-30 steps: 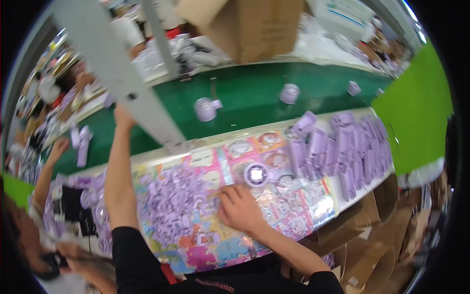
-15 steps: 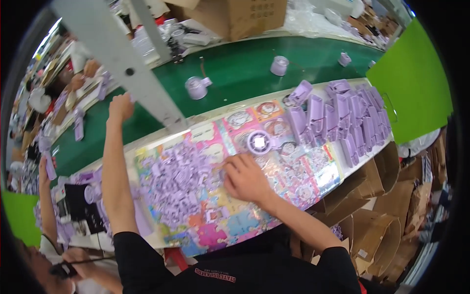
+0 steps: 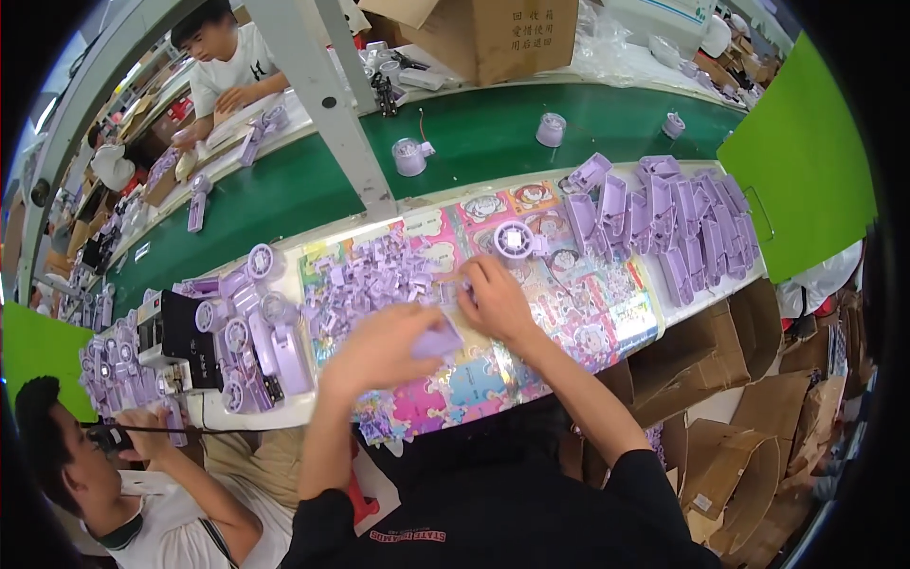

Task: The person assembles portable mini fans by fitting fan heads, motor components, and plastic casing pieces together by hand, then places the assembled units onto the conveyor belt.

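While the left hand point(image 3: 379, 346) pinches a flat lilac piece point(image 3: 438, 338), the right hand point(image 3: 493, 299) presses curled fingers on the colourful mat point(image 3: 569, 313)

Beside the mat's left edge stand assembled lilac fans point(image 3: 256, 332); on its upper left lies a heap of small lilac parts point(image 3: 374, 280), and off its right end rows of handle shells point(image 3: 673, 223) wait, so much assembly seems left
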The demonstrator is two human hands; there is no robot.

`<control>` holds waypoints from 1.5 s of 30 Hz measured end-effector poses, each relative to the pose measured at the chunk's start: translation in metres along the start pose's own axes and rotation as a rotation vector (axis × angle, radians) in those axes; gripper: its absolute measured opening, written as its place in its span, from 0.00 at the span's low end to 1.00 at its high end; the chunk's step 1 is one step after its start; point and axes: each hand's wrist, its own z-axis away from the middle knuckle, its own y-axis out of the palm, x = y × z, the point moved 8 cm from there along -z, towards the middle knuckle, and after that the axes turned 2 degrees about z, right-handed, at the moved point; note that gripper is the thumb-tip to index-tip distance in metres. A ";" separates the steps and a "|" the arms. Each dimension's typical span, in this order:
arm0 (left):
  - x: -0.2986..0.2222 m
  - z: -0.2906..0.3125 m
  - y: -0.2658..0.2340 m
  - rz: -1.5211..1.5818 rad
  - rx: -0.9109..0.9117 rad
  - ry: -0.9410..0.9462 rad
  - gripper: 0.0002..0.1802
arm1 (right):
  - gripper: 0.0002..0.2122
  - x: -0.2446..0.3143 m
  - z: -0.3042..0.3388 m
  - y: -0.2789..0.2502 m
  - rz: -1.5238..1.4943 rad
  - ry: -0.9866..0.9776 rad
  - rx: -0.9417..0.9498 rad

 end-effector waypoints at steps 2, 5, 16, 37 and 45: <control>-0.024 0.002 0.033 -0.026 0.026 0.058 0.26 | 0.13 -0.006 0.004 -0.001 -0.022 0.045 -0.007; -0.040 0.000 0.058 -0.076 0.052 0.096 0.23 | 0.14 -0.009 0.000 -0.006 -0.165 0.108 0.008; -0.063 -0.034 0.092 -0.397 -0.064 0.409 0.14 | 0.19 -0.029 0.035 -0.038 -0.232 0.124 0.055; 0.195 -0.236 -0.079 -0.831 -0.463 -0.651 0.26 | 0.15 -0.023 0.026 -0.053 -0.214 0.153 -0.018; 0.002 -0.148 -0.083 -0.448 -0.742 -0.006 0.22 | 0.14 -0.036 0.031 -0.074 -0.269 0.199 -0.192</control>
